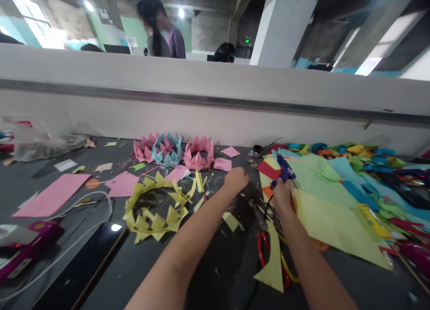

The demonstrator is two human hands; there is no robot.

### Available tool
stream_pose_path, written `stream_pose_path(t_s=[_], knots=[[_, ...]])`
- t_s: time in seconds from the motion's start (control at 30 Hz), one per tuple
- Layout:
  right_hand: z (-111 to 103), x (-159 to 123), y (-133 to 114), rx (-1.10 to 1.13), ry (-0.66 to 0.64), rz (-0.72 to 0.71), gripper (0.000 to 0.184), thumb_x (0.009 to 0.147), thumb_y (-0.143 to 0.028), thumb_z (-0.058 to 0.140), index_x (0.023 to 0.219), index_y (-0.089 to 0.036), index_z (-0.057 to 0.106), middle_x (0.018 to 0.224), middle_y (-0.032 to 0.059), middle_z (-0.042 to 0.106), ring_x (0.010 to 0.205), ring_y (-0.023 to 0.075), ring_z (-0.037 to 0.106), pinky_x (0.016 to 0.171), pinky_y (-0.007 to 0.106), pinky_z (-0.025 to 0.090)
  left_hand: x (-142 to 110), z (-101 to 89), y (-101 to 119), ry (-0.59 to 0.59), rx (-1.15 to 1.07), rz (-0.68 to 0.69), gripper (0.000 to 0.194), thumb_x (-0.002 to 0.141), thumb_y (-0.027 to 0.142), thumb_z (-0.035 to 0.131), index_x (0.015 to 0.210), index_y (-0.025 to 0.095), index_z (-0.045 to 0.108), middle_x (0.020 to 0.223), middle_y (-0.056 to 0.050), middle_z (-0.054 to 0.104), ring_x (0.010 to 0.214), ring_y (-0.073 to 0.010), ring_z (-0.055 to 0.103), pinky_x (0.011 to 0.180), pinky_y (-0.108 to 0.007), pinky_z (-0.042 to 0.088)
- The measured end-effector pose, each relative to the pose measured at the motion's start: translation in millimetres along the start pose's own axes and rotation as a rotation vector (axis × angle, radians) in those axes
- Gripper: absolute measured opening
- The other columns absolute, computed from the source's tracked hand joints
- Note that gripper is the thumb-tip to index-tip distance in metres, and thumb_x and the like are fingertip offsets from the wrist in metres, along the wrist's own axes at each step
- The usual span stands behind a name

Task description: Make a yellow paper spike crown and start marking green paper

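Note:
My right hand point(283, 194) is closed around the dark blue glue gun point(285, 168), whose black cord trails down beside the wrist. My left hand point(236, 178) is curled above the dark table, its fingertips turned away, so anything pinched there is hidden. Scissors with red and yellow handles point(261, 251) lie below the right hand, partly under a pale yellow paper strip point(274, 260). To the left of my left forearm sits a ring of folded yellow paper points point(138, 220). Behind it stand pink point(199, 157) and blue point(168, 157) pointed paper rings.
Yellow and green sheets point(336, 216) spread at right, beside colourful scraps point(359, 155). A phone point(83, 260), a magenta power strip point(33, 247) and pink paper point(53, 195) lie at left. A low white partition point(201, 117) runs behind; people point(164, 36) are beyond it.

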State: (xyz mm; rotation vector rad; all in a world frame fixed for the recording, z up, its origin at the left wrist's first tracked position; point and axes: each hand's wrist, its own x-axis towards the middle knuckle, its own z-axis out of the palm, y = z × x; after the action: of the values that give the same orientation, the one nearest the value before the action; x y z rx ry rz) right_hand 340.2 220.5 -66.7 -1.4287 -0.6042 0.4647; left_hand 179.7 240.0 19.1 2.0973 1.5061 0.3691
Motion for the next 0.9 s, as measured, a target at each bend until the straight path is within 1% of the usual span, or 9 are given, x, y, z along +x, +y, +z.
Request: stream_pose_path(t_s=[0.07,0.17,0.3,0.43,0.53,0.6,0.67,0.77,0.9], knots=[[-0.1,-0.2,0.5,0.034,0.027,-0.001,0.026,0.087,-0.030,0.046,0.109,-0.017,0.048,0.083,0.0004,0.055,0.060,0.0092,0.052,0.057,0.026,0.048,42.1,7.6,0.9,0.008,0.043,-0.030,0.028,0.086,0.032,0.051,0.107,0.014,0.055,0.108,-0.008,0.058,0.094,-0.0184,0.058,0.080,-0.039,0.049],[0.7,-1.5,-0.7,0.071,0.013,-0.030,0.031,0.080,-0.032,0.047,0.109,-0.021,0.045,0.080,-0.0015,0.051,0.058,0.0098,0.051,0.057,0.025,0.048,84.6,22.0,0.7,0.045,0.086,-0.018,0.032,0.086,0.032,0.052,0.113,0.014,0.052,0.114,-0.009,0.054,0.098,-0.0202,0.056,0.082,-0.041,0.048],[-0.9,-1.8,2.0,0.055,-0.018,-0.066,0.039,0.076,-0.041,0.047,0.111,-0.024,0.042,0.081,-0.0008,0.052,0.064,0.0119,0.053,0.060,0.026,0.048,118.7,39.7,12.9,0.074,0.073,0.045,0.032,0.086,0.032,0.051,0.114,0.016,0.052,0.116,-0.009,0.053,0.100,-0.0203,0.055,0.083,-0.041,0.048],[-5.7,3.0,9.8,-0.007,-0.030,-0.071,0.037,0.076,-0.043,0.042,0.108,-0.024,0.042,0.077,-0.0013,0.051,0.060,0.0123,0.053,0.057,0.026,0.046,136.0,47.6,29.1,0.011,0.050,0.103,0.031,0.086,0.032,0.051,0.113,0.015,0.052,0.114,-0.009,0.054,0.097,-0.0195,0.056,0.082,-0.040,0.048],[-8.0,5.6,12.3,-0.039,-0.040,-0.074,0.039,0.076,-0.043,0.041,0.110,-0.024,0.043,0.081,0.0002,0.054,0.063,0.0128,0.054,0.057,0.026,0.046,133.2,44.3,32.4,-0.037,0.087,0.136,0.032,0.086,0.031,0.052,0.113,0.015,0.052,0.113,-0.009,0.054,0.097,-0.0198,0.056,0.081,-0.040,0.049],[-7.7,5.4,12.6,-0.048,-0.038,-0.073,0.042,0.076,-0.044,0.042,0.113,-0.024,0.044,0.088,0.0021,0.057,0.069,0.0133,0.056,0.059,0.026,0.046,122.2,38.2,29.7,-0.052,0.127,0.162,0.032,0.086,0.031,0.052,0.113,0.014,0.052,0.114,-0.009,0.054,0.098,-0.0201,0.056,0.082,-0.041,0.048],[-5.8,4.2,13.0,-0.052,-0.036,-0.057,0.041,0.078,-0.042,0.042,0.114,-0.023,0.046,0.093,0.0031,0.058,0.073,0.0137,0.057,0.061,0.026,0.046,104.6,30.9,24.1,-0.063,0.169,0.192,0.031,0.086,0.031,0.052,0.112,0.015,0.053,0.114,-0.009,0.054,0.099,-0.0203,0.055,0.083,-0.041,0.048],[-0.9,1.9,15.0,-0.056,-0.046,-0.008,0.035,0.083,-0.038,0.043,0.113,-0.020,0.050,0.093,0.0029,0.060,0.074,0.0136,0.058,0.063,0.027,0.048,70.6,23.1,13.0,-0.068,0.226,0.216,0.031,0.086,0.032,0.052,0.113,0.016,0.052,0.114,-0.009,0.054,0.099,-0.0203,0.055,0.083,-0.042,0.047],[3.7,0.9,16.9,-0.086,-0.060,0.032,0.031,0.087,-0.035,0.049,0.111,-0.015,0.053,0.103,0.0060,0.058,0.085,0.0158,0.059,0.072,0.035,0.050,31.1,23.5,-2.7,-0.053,0.276,0.162,0.031,0.086,0.032,0.052,0.111,0.015,0.053,0.112,-0.009,0.055,0.097,-0.0197,0.056,0.082,-0.040,0.048]])
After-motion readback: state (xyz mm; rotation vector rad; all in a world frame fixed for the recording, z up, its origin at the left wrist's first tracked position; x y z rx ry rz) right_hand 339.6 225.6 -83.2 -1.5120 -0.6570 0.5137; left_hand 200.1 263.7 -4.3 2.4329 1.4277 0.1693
